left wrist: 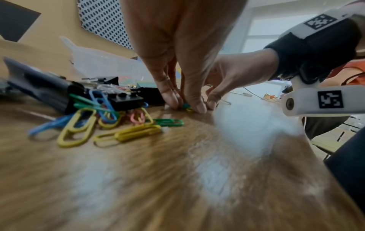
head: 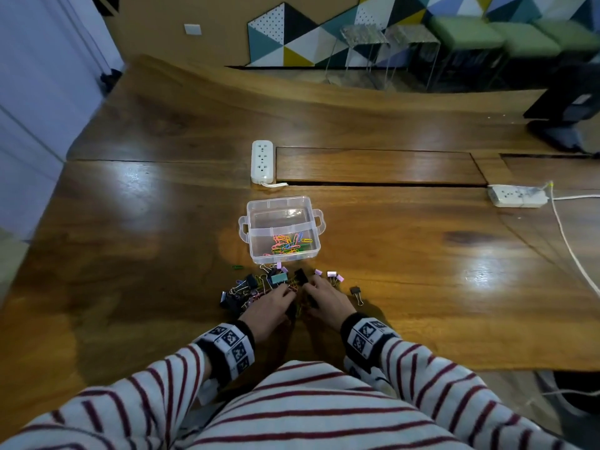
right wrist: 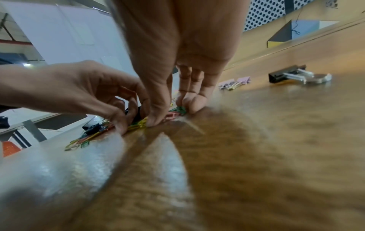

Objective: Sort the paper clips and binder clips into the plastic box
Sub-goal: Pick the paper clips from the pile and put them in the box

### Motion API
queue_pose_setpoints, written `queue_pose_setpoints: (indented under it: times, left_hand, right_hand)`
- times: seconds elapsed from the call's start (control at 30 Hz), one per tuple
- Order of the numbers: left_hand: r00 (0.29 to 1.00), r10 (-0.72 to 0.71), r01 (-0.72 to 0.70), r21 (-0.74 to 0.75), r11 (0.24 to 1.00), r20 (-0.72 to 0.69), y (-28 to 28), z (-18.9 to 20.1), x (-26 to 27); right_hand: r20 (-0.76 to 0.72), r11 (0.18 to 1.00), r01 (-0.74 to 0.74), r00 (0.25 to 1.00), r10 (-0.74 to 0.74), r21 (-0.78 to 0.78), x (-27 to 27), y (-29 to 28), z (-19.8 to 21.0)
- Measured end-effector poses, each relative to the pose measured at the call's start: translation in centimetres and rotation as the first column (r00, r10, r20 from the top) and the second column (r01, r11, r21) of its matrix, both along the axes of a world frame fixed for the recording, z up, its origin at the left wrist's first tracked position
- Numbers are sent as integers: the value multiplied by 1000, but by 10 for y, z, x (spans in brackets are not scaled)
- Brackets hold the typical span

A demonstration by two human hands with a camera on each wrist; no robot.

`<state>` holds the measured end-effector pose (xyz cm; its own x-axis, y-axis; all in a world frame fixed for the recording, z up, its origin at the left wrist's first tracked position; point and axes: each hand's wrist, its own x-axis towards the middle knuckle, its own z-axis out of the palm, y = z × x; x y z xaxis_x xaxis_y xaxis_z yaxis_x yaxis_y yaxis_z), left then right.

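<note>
A clear plastic box (head: 254, 222) stands open on the wooden table, with coloured paper clips (head: 290, 244) in its near compartment and nothing in the far one. Just in front of it lies a mixed pile of binder clips (head: 256, 285) and loose paper clips (left wrist: 110, 125). Both hands work at the pile's right end. My left hand (left wrist: 184, 106) pinches a green paper clip (left wrist: 186, 105) against the table. My right hand (right wrist: 173, 112) is beside it, its thumb and curled fingers closing on green and pink paper clips (right wrist: 175, 111).
Pink binder clips (head: 331, 275) and a black binder clip (head: 356, 291) lie to the right of my hands, and a green paper clip (head: 237, 267) lies to the left. Beyond the box are two white power strips (head: 261, 161) (head: 518, 196) and a white cable (head: 568, 245).
</note>
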<state>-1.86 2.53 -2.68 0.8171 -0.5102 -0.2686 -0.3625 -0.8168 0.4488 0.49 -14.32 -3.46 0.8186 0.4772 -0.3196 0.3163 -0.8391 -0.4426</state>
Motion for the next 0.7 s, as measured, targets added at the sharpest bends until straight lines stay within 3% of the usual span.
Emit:
queue_pose_setpoints:
  times: [0.27, 0.47, 0.57, 0.63, 0.7]
  left_hand:
    - [1000, -23, 24, 108, 994, -10, -5, -2, -1]
    - [997, -68, 59, 215, 975, 37, -9, -4, -1]
    - [996, -77, 71, 146, 987, 36, -9, -6, -1]
    - [999, -44, 44, 45, 998, -18, -7, -5, 1]
    - [991, 62, -75, -111, 991, -120, -2, -5, 5]
  right_hand:
    - [-23, 1000, -22, 999, 22, 10, 2, 3, 1]
    - [-213, 953, 229, 959, -186, 198, 10, -11, 2]
    - [-378, 877, 378, 890, -256, 297, 13, -22, 4]
    - [-557, 760, 535, 782, -280, 369, 13, -29, 6]
    - [-704, 632, 670, 659, -265, 390, 11, -33, 10]
